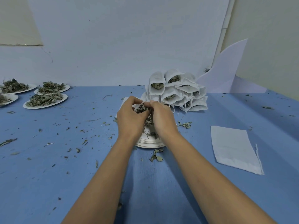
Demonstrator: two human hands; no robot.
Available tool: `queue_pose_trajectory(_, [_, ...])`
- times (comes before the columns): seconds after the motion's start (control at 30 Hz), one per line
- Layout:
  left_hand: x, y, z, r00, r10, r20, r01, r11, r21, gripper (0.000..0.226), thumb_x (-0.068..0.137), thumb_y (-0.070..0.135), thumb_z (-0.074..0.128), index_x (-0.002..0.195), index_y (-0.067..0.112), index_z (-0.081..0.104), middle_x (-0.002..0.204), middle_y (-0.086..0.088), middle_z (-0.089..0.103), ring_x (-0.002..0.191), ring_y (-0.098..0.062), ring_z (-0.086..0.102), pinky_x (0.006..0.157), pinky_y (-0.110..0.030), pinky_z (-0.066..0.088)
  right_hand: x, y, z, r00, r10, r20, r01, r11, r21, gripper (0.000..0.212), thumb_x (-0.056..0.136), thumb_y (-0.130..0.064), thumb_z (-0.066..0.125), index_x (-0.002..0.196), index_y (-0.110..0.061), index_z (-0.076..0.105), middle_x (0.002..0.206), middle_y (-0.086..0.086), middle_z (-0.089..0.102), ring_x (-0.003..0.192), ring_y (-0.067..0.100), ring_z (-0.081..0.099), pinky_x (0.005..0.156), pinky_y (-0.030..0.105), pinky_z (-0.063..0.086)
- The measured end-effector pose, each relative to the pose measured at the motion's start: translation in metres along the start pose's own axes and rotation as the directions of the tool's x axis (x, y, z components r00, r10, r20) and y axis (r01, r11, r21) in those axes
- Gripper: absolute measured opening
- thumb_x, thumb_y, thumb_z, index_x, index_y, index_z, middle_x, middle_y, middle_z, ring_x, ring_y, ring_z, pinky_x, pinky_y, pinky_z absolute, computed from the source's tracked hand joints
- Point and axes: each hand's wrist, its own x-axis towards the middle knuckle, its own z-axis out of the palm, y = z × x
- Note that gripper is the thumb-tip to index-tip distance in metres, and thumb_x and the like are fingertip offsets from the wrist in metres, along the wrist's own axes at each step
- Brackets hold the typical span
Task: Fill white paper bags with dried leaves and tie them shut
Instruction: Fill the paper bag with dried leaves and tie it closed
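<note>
Both hands meet over a stack of white paper plates (150, 143) at the table's middle. My left hand (131, 118) grips a white paper bag (139, 105) by its open rim, with most of the bag hidden behind the fingers. My right hand (161, 118) pinches the rim's other side beside a clump of dried leaves (142, 109) at the bag's mouth. More leaves (149, 126) lie on the plates between my wrists.
A pile of filled white bags (176, 91) with open mouths stands just behind the hands. An empty flat bag (234, 147) lies at right. Several plates heaped with dried leaves (45, 99) sit at far left. Leaf crumbs litter the blue table (64, 159).
</note>
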Motion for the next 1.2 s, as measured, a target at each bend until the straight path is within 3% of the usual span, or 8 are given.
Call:
queue_pose_trajectory(0.17, [-0.002,-0.003,0.001,1.0,0.0,0.002,0.0,1.0,-0.006,0.032,0.077,0.01,0.073,0.078,0.032,0.051,0.083,0.015,0.06,0.079,0.0,0.056,0.06,-0.006,0.04,0.002,-0.001,0.0,1.0,0.019,0.003,-0.018,0.991,-0.133,0.036,0.096,-0.024,0.04,0.076,-0.034,0.068,0.119,0.003,0.061,0.121,0.021,0.048,0.106,0.045,0.033])
queue_pose_trajectory(0.3, [-0.001,-0.003,0.0,1.0,0.008,-0.02,-0.009,1.0,-0.007,0.033,0.079,0.011,0.071,0.075,0.035,0.048,0.08,0.021,0.056,0.077,0.006,0.052,0.062,-0.002,0.038,0.001,-0.002,-0.007,0.998,0.018,0.053,-0.017,1.0,-0.014,0.035,0.094,-0.025,0.041,0.08,-0.027,0.073,0.094,-0.011,0.07,0.1,0.007,0.06,0.096,0.032,0.042])
queue_pose_trajectory(0.43, [0.001,-0.004,-0.002,1.0,-0.003,-0.004,0.003,1.0,-0.009,0.032,0.079,0.014,0.075,0.074,0.034,0.05,0.08,0.021,0.057,0.075,0.013,0.052,0.061,-0.002,0.037,0.006,0.003,-0.013,0.999,0.027,0.017,-0.029,0.995,0.096,0.025,0.096,-0.019,0.042,0.086,-0.021,0.065,0.091,-0.002,0.073,0.09,0.009,0.065,0.083,0.026,0.047])
queue_pose_trajectory(0.53, [0.005,-0.007,-0.005,0.999,-0.048,0.007,0.048,0.997,-0.062,0.029,0.077,0.017,0.078,0.076,0.032,0.054,0.084,0.017,0.061,0.083,-0.001,0.057,0.065,-0.01,0.044,0.012,0.003,-0.02,0.998,0.052,-0.027,-0.046,0.981,0.187,0.016,0.097,-0.011,0.044,0.089,-0.02,0.054,0.098,0.001,0.069,0.084,0.012,0.069,0.082,0.029,0.053])
queue_pose_trajectory(0.6, [0.006,-0.007,-0.006,0.997,-0.066,0.033,0.068,0.993,-0.091,0.027,0.075,0.016,0.08,0.076,0.031,0.057,0.085,0.015,0.063,0.086,-0.008,0.06,0.07,-0.02,0.05,0.016,0.005,-0.024,0.998,-0.011,-0.066,0.016,0.997,0.081,0.017,0.094,-0.007,0.048,0.09,-0.021,0.057,0.1,-0.003,0.064,0.085,0.012,0.069,0.081,0.027,0.053])
queue_pose_trajectory(0.7, [0.007,-0.006,-0.005,0.993,-0.057,0.106,0.067,0.994,-0.087,0.025,0.073,0.014,0.08,0.075,0.03,0.061,0.084,0.014,0.066,0.089,-0.006,0.062,0.076,-0.027,0.052,0.016,0.008,-0.03,0.988,-0.151,-0.044,0.143,0.979,-0.145,0.018,0.091,-0.008,0.058,0.099,-0.021,0.068,0.094,-0.014,0.065,0.087,-0.002,0.062,0.077,0.008,0.047])
queue_pose_trajectory(1.03, [0.006,-0.006,-0.006,0.987,-0.03,0.158,0.037,0.999,-0.039,0.026,0.073,0.013,0.079,0.075,0.034,0.065,0.083,0.021,0.066,0.084,0.016,0.057,0.069,-0.002,0.042,0.016,0.01,-0.034,0.97,-0.233,0.068,0.24,0.878,-0.414,0.025,0.087,-0.005,0.062,0.108,-0.014,0.072,0.104,-0.001,0.072,0.095,0.005,0.065,0.086,0.018,0.051])
queue_pose_trajectory(1.2, [0.005,-0.003,-0.005,0.985,-0.014,0.172,0.022,0.999,-0.042,0.025,0.075,0.013,0.079,0.076,0.034,0.065,0.085,0.023,0.066,0.083,0.019,0.056,0.07,0.002,0.039,0.015,0.013,-0.031,0.945,-0.328,-0.019,0.271,0.812,-0.517,0.021,0.089,-0.011,0.06,0.106,-0.014,0.073,0.101,0.0,0.073,0.094,0.009,0.065,0.083,0.016,0.047])
